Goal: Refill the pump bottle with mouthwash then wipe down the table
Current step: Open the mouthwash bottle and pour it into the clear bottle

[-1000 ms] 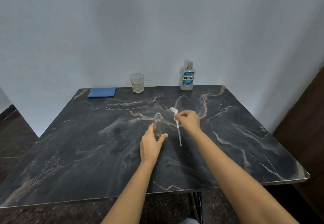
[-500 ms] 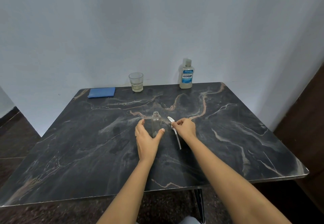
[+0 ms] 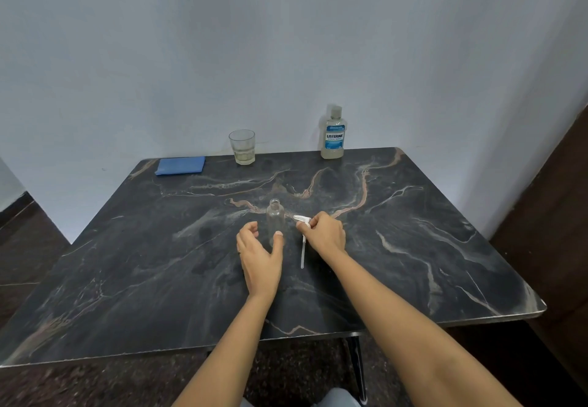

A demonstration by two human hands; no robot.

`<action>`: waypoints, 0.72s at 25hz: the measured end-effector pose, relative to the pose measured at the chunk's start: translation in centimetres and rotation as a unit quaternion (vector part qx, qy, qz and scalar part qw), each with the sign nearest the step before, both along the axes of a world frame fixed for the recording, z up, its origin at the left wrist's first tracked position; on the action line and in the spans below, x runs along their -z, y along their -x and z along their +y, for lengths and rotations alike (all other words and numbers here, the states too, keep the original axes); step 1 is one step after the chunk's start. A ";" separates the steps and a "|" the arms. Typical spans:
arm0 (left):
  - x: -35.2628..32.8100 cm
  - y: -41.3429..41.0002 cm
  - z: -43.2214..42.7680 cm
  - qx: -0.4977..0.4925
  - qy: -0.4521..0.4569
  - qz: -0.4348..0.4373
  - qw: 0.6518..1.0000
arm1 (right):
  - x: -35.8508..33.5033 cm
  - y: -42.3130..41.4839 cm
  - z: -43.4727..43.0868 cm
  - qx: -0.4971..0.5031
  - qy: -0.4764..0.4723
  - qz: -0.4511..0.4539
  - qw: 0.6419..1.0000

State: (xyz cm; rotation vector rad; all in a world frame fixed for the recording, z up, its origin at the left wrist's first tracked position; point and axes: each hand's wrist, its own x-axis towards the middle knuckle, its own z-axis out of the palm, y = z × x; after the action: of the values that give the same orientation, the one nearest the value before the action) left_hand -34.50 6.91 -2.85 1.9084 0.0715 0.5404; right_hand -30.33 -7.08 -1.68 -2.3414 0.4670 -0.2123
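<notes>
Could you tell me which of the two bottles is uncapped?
The small clear pump bottle mid-table: its neck is open. The mouthwash bottle at the back has its cap on.

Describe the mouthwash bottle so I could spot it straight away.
Look at the dark marble table, along its far edge. The mouthwash bottle stands upright to the right of the glass; it alone has a blue label and a cap.

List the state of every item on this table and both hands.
Small clear plastic bottle: upright, uncapped.
White pump head with dip tube: off bottle, pinched by right hand.
Blue-labelled mouthwash bottle: upright, capped.
Clear glass tumbler: upright, little pale liquid.
Blue cloth: folded flat.
Left hand: open, thumb touching bottle.
</notes>
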 end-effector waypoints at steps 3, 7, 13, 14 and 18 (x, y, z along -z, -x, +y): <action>-0.3 0.6 -0.2 0.005 0.005 -0.020 1.000 | 0.1 -0.1 -0.4 -0.013 -0.022 -0.003 1.000; -1.2 1.7 -1.3 0.056 -0.004 -0.080 0.995 | -0.8 -0.4 -2.6 0.010 -0.114 -0.044 0.992; -4.0 -2.9 -6.9 0.177 -0.150 -0.073 0.970 | -1.6 -2.9 -8.0 0.084 -0.148 -0.084 0.982; -4.4 -4.2 -7.9 0.176 -0.171 -0.056 0.968 | -1.5 -3.6 -8.7 0.083 -0.146 -0.087 0.982; -4.8 -10.4 -11.1 0.142 -0.192 0.059 0.969 | -1.1 -8.4 -11.2 0.082 -0.138 -0.102 0.982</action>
State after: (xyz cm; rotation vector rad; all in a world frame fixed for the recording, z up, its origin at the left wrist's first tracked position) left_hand -24.07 -4.23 1.97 2.2789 -0.2424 0.2567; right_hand -21.95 -18.25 -0.54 -1.9863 0.5512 -0.4338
